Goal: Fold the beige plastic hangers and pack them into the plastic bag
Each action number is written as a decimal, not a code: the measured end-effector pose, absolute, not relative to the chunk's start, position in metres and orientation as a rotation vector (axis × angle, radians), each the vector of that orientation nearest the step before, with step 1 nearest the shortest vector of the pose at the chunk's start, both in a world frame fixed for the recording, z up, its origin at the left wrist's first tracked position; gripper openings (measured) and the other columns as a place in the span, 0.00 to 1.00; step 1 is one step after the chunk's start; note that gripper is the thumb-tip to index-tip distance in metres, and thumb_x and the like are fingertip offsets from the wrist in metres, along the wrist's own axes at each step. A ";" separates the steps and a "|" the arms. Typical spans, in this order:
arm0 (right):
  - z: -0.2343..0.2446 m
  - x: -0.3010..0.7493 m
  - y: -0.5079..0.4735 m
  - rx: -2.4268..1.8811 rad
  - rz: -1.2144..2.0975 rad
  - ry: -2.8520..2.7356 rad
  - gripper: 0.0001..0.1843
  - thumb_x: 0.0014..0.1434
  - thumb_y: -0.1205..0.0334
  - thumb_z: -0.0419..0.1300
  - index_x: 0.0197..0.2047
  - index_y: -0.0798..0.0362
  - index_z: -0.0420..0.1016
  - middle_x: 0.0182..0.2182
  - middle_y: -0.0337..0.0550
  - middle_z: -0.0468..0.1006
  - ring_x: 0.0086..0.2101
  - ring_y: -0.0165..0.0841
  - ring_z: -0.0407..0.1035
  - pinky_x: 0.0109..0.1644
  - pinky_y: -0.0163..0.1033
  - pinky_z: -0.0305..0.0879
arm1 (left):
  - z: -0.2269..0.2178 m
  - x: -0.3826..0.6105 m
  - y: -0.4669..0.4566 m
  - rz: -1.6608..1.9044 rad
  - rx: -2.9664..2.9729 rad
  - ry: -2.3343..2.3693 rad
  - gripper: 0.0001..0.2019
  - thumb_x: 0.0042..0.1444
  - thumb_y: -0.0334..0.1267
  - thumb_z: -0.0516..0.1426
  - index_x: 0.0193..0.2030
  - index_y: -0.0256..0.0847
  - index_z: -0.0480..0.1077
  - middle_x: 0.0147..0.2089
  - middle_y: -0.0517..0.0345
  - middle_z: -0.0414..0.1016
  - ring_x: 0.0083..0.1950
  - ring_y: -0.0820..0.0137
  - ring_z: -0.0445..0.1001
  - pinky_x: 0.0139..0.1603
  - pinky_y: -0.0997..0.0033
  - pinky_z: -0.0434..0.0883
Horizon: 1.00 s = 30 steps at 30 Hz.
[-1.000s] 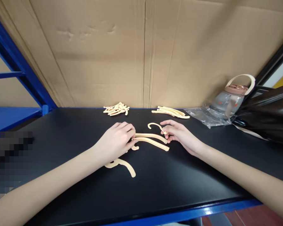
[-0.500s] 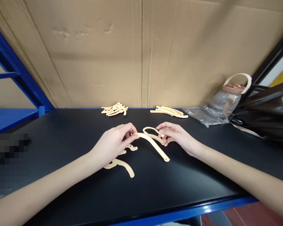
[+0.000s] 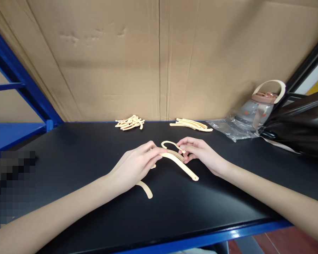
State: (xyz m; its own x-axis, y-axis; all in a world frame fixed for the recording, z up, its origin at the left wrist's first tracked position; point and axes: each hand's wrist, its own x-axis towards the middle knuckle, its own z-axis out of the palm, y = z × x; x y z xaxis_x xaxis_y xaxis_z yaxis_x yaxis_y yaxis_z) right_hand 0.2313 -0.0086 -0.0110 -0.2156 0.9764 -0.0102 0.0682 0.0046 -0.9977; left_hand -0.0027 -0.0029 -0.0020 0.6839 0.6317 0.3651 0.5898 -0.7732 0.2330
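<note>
My left hand (image 3: 141, 160) pinches the upper end of a long, curved beige plastic hanger arm (image 3: 182, 167), whose lower end with a small hole points down to the right. My right hand (image 3: 197, 151) is closed on the end of a beige hanger hook (image 3: 169, 143), with its fingers on the base and its loop curving to the left. Just under the hook, a second flat curved arm (image 3: 177, 155) runs from behind the left fingertips toward the right fingers. Another curved beige piece (image 3: 146, 190) lies on the table, partly hidden by my left hand.
At the back of the black table (image 3: 228, 197) lie a left pile of beige pieces (image 3: 129, 122) and a right pile of longer ones (image 3: 191, 124). A clear plastic bag (image 3: 225, 128), a water bottle (image 3: 257, 109) and a black bag (image 3: 302, 127) sit at right.
My left hand has moved right with the hanger arm, bringing it closer to the hook and covering more of the loose pieces. My right hand has hardly moved.
</note>
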 end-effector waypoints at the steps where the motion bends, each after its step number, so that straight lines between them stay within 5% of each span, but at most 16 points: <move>1: -0.010 0.231 -0.009 -1.156 1.330 -1.415 0.10 0.55 0.57 0.61 0.38 0.53 0.74 0.28 0.37 0.73 0.25 0.25 0.66 0.32 0.35 0.69 | -0.002 -0.003 -0.003 0.674 2.782 1.020 0.16 0.68 0.40 0.43 0.54 0.46 0.68 0.40 0.60 0.67 0.31 0.76 0.68 0.32 0.75 0.65; 10: -0.008 0.231 -0.009 -1.134 1.313 -1.400 0.10 0.54 0.56 0.62 0.37 0.53 0.74 0.28 0.37 0.73 0.24 0.24 0.65 0.32 0.35 0.68 | 0.019 -0.001 -0.021 1.188 2.242 1.049 0.10 0.64 0.42 0.50 0.43 0.41 0.69 0.31 0.62 0.66 0.26 0.75 0.62 0.26 0.75 0.61; 15: -0.010 0.231 -0.010 -1.130 1.332 -1.410 0.11 0.55 0.55 0.62 0.37 0.53 0.75 0.28 0.37 0.72 0.24 0.25 0.65 0.32 0.35 0.69 | 0.035 -0.008 -0.023 1.376 2.122 1.046 0.14 0.64 0.44 0.50 0.28 0.41 0.63 0.25 0.64 0.60 0.24 0.76 0.58 0.23 0.74 0.58; 20: -0.010 0.232 -0.010 -1.114 1.364 -1.411 0.11 0.55 0.55 0.62 0.38 0.53 0.75 0.28 0.37 0.73 0.24 0.25 0.65 0.33 0.35 0.69 | 0.035 -0.004 -0.013 1.067 1.798 1.003 0.18 0.64 0.48 0.49 0.27 0.40 0.60 0.22 0.65 0.63 0.19 0.78 0.62 0.20 0.77 0.63; 24: -0.010 0.232 -0.010 -1.129 1.380 -1.371 0.11 0.55 0.55 0.62 0.39 0.53 0.75 0.29 0.38 0.73 0.25 0.25 0.66 0.33 0.34 0.69 | 0.024 0.000 -0.006 0.763 1.479 0.994 0.18 0.61 0.54 0.51 0.30 0.41 0.61 0.15 0.71 0.55 0.11 0.82 0.50 0.10 0.82 0.53; 30: -0.009 0.232 -0.011 -1.142 1.384 -1.368 0.12 0.55 0.55 0.62 0.39 0.53 0.74 0.30 0.38 0.73 0.25 0.25 0.65 0.33 0.35 0.69 | 0.021 -0.001 -0.005 0.636 1.485 0.945 0.17 0.56 0.52 0.58 0.38 0.38 0.70 0.20 0.69 0.57 0.16 0.81 0.55 0.14 0.82 0.60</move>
State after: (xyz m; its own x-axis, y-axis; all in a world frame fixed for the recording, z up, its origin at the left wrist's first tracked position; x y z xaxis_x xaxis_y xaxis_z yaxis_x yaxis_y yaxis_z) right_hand 0.2315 -0.0106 -0.0085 -0.2149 0.9759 -0.0378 0.0268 -0.0328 -0.9991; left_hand -0.0007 -0.0054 0.0208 0.5196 0.8440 -0.1332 0.1949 0.0347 0.9802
